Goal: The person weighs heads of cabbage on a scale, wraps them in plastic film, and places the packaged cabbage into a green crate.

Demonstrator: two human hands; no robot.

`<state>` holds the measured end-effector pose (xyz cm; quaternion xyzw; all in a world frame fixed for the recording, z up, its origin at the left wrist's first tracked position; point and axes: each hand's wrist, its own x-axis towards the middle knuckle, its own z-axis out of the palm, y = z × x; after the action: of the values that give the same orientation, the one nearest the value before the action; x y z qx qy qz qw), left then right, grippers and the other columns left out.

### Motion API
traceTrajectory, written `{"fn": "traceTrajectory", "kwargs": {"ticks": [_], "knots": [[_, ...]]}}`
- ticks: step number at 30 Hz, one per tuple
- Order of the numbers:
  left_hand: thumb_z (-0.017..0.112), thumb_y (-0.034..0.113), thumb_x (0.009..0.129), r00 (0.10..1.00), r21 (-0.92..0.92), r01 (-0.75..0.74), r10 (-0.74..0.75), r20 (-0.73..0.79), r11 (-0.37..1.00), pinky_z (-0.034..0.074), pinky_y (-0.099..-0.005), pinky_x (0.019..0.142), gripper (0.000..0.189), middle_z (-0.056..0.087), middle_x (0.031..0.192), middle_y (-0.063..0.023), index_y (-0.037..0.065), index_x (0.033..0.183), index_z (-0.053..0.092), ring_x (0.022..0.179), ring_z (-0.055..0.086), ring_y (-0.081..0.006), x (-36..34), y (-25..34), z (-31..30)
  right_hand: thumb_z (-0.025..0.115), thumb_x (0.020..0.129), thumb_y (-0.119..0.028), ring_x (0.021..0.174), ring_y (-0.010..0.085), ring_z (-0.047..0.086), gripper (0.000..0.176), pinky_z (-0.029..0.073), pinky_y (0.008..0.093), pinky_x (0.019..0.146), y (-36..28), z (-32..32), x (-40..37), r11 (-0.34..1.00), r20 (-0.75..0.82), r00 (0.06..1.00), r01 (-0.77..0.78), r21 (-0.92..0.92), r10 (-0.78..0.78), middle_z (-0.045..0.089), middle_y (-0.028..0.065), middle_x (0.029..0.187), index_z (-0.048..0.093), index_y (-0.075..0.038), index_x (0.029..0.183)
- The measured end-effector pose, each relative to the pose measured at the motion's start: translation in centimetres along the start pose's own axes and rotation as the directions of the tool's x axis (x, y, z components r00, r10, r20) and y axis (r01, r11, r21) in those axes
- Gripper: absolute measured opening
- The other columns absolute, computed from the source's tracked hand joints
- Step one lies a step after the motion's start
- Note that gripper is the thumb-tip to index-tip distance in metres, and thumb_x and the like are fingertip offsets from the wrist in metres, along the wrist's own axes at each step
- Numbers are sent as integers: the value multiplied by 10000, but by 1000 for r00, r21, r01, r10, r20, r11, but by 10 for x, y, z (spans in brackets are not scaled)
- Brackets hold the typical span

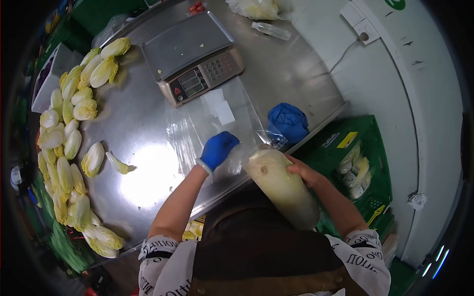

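My left hand (217, 150), in a blue glove, is closed over a spread of clear plastic bags (185, 133) on the metal table; what its curled fingers pinch, if anything, is hidden. At the table's front edge, my bare right hand (302, 171) grips the side of a long, pale yellow-white bagged cabbage (281, 185). A brown patch shows near its upper end, and its lower end tilts down toward my apron. White paper slips (218, 106) lie on the bags, just beyond my left hand. Right of them rests a crumpled blue bundle (288, 122).
A weighing scale (192, 54) stands at the back of the table (131, 128). Many small cabbages (64, 172) are heaped along the left edge, with a single cabbage (93, 159) nearer the middle. A green crate (370, 148) with wrapped produce sits at right. A clear bottle (270, 30) lies far back.
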<state>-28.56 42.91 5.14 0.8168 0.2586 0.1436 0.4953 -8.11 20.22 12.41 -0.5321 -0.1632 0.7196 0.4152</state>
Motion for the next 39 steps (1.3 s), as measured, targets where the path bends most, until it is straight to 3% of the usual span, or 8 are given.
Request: {"fn": "traceTrajectory", "kwargs": {"ticks": [13, 17, 21, 23, 28, 31, 34, 39], "knots": [[612, 84, 761, 882, 256, -338, 400, -248, 905, 429, -396, 803, 102, 586, 902, -114, 48, 855, 597, 866, 558, -298, -18, 98, 31, 605, 849, -285, 1118, 197, 516, 644, 416, 328, 947, -6, 15, 18, 995, -175, 980, -100, -15, 96, 521, 118, 1242, 351, -12, 1375], [613, 173, 779, 868, 217, -489, 496, 25, 845, 405, -445, 868, 162, 586, 956, -113, 52, 887, 605, 908, 551, -321, -23, 93, 34, 565, 872, -248, 1116, 203, 526, 572, 421, 337, 951, 9, 18, 31, 985, -119, 992, 71, 157, -52, 525, 113, 1253, 380, -11, 1359], [594, 316, 822, 845, 298, -247, 356, -398, 922, 360, -465, 984, 302, 600, 1027, -109, 58, 975, 627, 1037, 529, -317, -34, 91, 0, 473, 928, -308, 1122, 224, 537, 486, 420, 357, 972, 22, 0, 50, 980, -137, 990, 1, 200, 27, 542, 95, 1247, 427, -40, 1331], [586, 334, 831, 932, 165, -324, 345, -114, 931, 329, -468, 1020, 308, 581, 1088, -109, 77, 998, 624, 1138, 480, -318, -36, 107, 9, 478, 926, -314, 1120, 223, 536, 492, 421, 355, 968, 12, -1, 64, 970, -123, 992, -8, 241, 38, 540, 96, 1248, 424, -43, 1333], [642, 362, 800, 680, 481, -245, 503, -534, 842, 322, -429, 1038, 514, 496, 1253, -139, 31, 1178, 532, 1210, 438, -326, -14, 96, 31, 489, 922, -328, 1114, 220, 536, 506, 426, 351, 956, -32, 30, 80, 960, -62, 998, 46, 277, -29, 536, 100, 1250, 417, -48, 1337], [706, 384, 758, 298, -70, 281, -156, -942, 957, 357, -388, 1018, 697, 464, 1289, -185, -7, 1274, 447, 1190, 462, -311, -43, 106, -28, 496, 920, -336, 1111, 219, 535, 514, 428, 348, 950, -52, 65, 97, 976, -95, 989, 129, 178, -113, 533, 102, 1250, 412, -51, 1340], [745, 405, 727, 563, -840, 165, -749, -350, 517, 414, -355, 961, 803, 486, 1257, -192, -18, 1311, 394, 1133, 508, -283, -50, 74, -24, 475, 936, -321, 1121, 217, 520, 495, 420, 335, 943, -69, 140, 112, 935, -248, 911, 278, -220, -329, 517, 111, 1260, 410, -38, 1337], [701, 366, 792, 831, -959, -222, -480, -280, 175, 456, -331, 925, 679, 557, 1203, -135, 3, 1298, 431, 1078, 562, -241, -122, 56, -81, 509, 919, -198, 1166, 215, 471, 479, 398, 341, 959, -78, 189, 98, 853, 24, 903, 413, -319, -428, 480, 150, 1279, 388, -25, 1349]]}}
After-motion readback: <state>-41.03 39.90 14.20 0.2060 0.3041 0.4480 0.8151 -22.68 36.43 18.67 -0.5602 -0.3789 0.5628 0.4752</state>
